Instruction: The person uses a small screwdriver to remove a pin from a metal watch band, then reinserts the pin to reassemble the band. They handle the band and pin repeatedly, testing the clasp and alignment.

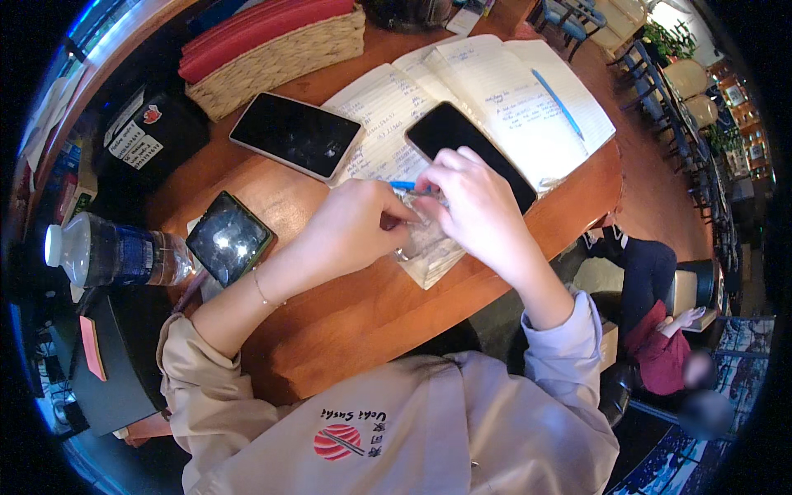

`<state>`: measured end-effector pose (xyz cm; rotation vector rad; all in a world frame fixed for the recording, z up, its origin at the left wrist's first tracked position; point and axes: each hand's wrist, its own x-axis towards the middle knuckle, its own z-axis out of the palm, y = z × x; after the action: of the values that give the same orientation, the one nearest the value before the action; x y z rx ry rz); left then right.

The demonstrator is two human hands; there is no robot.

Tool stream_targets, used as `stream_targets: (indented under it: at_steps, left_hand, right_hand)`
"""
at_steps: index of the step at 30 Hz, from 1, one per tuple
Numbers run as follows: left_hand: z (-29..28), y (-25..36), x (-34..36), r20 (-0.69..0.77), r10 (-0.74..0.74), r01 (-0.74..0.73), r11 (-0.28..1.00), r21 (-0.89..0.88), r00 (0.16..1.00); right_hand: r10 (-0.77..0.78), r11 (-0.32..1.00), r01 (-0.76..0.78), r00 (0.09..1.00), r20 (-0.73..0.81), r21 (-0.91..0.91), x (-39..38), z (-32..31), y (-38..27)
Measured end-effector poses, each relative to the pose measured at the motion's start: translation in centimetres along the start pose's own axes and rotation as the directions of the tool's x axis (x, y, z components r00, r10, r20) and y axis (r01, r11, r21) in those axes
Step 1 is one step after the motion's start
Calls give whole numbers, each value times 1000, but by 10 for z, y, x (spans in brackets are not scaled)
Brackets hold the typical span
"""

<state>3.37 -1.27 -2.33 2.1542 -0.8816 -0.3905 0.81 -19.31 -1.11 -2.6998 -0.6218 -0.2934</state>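
Note:
My left hand [363,216] and my right hand [464,194] meet over the near edge of the open notebooks, fingers pinched close together. Between them is a crumpled piece of clear plastic [423,235], which looks like a thin wrapper. A short blue stick-like thing [403,186] shows between the hands; its kind is hard to make out. Under and beyond my fingers lie the notebooks [379,99] with handwritten pages. A black-screened phone [474,148] rests on them, partly behind my right hand. Another phone [297,134] lies to the left, beyond my left hand.
A smaller dark phone [229,238] lies near my left forearm, beside a clear water bottle [115,252]. A woven basket [276,62] with red contents stands at the far left. A blue pen [558,103] lies on the right page. A person [660,338] sits at the right.

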Motion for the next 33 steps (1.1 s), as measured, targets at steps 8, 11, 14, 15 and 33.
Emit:
stream_targets:
  at_steps: [8,11,14,15,33]
  left_hand:
    - [-8,5,-2,-44,-60,57,996,-64,997]
    - [-22,21,-6,-25,-56,58,995,76,998]
    - [-37,54,-17,-86,124,-133,984,-116,989]
    - [-40,69,-19,-128,262,-284,935,-212,957]
    - [53,172,-35,411,838,369,276,-887,361]
  right_hand:
    - [-27,994,34,997,75,-101,8,14,5]
    - [16,998,-15,1000,14,-60,3,16,1]
    - [107,994,-107,994,-5,26,-2,8,-6]
    - [141,988,-138,990,-32,66,-6,1,-5]
    - [117,914,-23,970,-211,404,-9,3,-2]
